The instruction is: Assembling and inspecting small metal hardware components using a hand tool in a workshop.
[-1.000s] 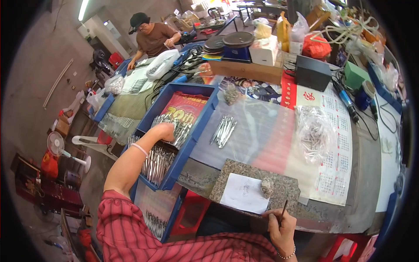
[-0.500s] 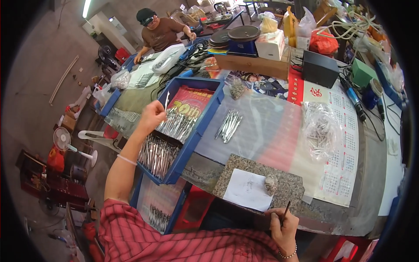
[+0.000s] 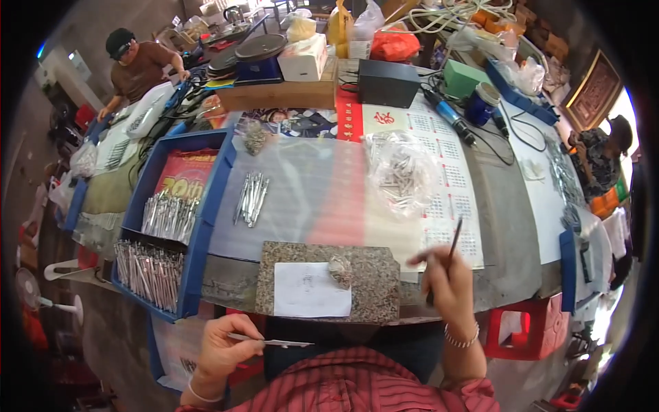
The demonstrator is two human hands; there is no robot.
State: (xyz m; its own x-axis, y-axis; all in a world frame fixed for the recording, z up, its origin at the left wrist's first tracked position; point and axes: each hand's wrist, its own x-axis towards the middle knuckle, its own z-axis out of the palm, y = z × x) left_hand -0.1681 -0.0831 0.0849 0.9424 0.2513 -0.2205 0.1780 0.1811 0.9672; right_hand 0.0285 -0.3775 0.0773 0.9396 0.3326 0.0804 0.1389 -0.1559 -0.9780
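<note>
My left hand (image 3: 225, 349), low in front of my lap, pinches a thin silvery metal stick (image 3: 292, 342) that points right. In my raised right hand (image 3: 449, 288) is a slim dark stick like a fine brush (image 3: 456, 239), tilted upward; its tip is too small to make out. Between the hands lies a speckled stone slab (image 3: 374, 275) with a white paper (image 3: 295, 295) and a small greyish lump (image 3: 340, 271) on it. The paper bears faint dark marks. To the left, a blue tray (image 3: 218, 185) holds many similar silvery sticks (image 3: 147, 275) in two compartments.
A loose bunch of silvery sticks (image 3: 252, 199) and a small bag (image 3: 254, 139) lie beyond the slab. A clear plastic bag (image 3: 398, 175) of pieces rests on a calendar sheet. Behind stand a dark box (image 3: 388, 82) and a blue-handled tool (image 3: 443, 110). Two people sit at far left and right.
My left hand has come from above the blue tray down to my lap with the silvery stick. My right hand has risen beside the slab. The view has turned right.
</note>
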